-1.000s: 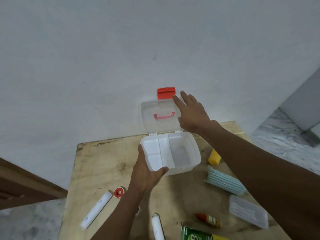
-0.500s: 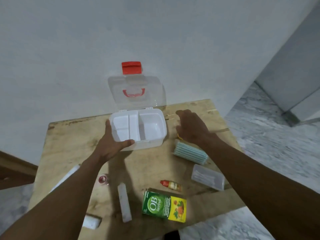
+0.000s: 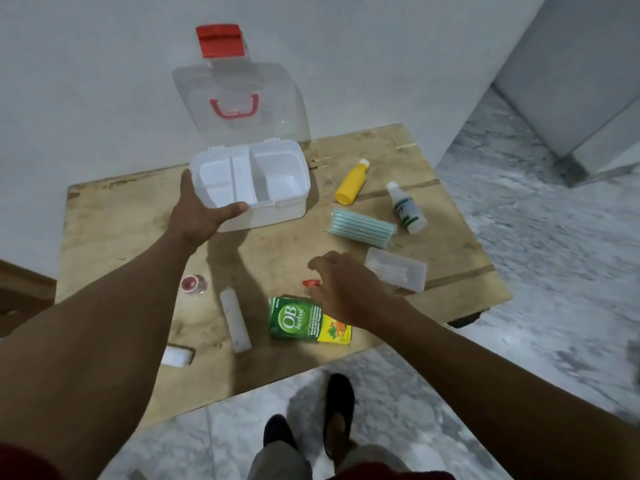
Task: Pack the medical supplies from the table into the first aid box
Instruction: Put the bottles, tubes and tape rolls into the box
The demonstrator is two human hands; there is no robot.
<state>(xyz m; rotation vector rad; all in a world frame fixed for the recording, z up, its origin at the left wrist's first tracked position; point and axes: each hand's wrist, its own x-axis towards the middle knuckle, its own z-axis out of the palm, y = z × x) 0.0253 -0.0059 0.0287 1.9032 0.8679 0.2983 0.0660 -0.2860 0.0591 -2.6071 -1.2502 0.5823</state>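
The white first aid box [image 3: 277, 206] stands open at the back of the wooden table [image 3: 114, 216], its clear lid [image 3: 239, 95] with the red latch leaning on the wall. The compartments hold nothing. My left hand [image 3: 197, 216] grips the box's front left corner, thumb over the rim. My right hand [image 3: 346, 289] hovers low with fingers apart over a small red-capped bottle [image 3: 309, 283]; only the cap shows. Just below lies a green OB herbal carton [image 3: 298, 320].
To the right of the box lie a yellow bottle [image 3: 351, 183], a white bottle [image 3: 407, 209], a stack of masks [image 3: 362, 226] and a clear case [image 3: 398, 273]. A white tube [image 3: 235, 318], a red-topped jar [image 3: 190, 284] and a white roll [image 3: 176, 355] sit front left.
My right hand left the lid, passed the masks and came down toward me over the red-capped bottle. My left hand kept its hold on the box. The view tilted down.
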